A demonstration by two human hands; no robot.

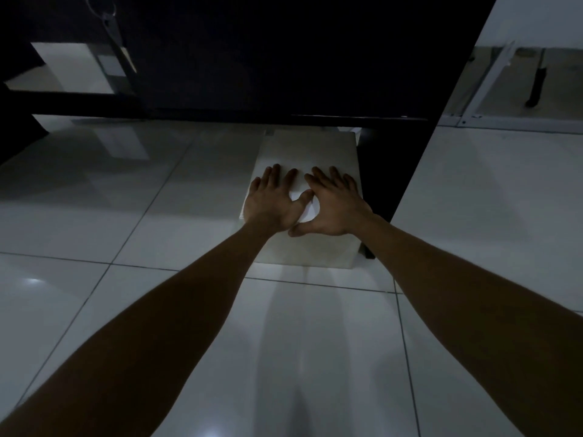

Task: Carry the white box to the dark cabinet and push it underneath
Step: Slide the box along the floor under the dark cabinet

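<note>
Your left hand [272, 201] and right hand [336, 203] lie flat, fingers spread, on the white box [310, 152]; it sits on the floor, long axis pointing under the dark cabinet [268, 58] straight ahead.

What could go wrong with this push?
Both hands, left hand and right hand, lie flat on the box top, so they may slip forward rather than drive it. The box sits hard by the cabinet side panel at right; a skewed push could jam it there.
</note>
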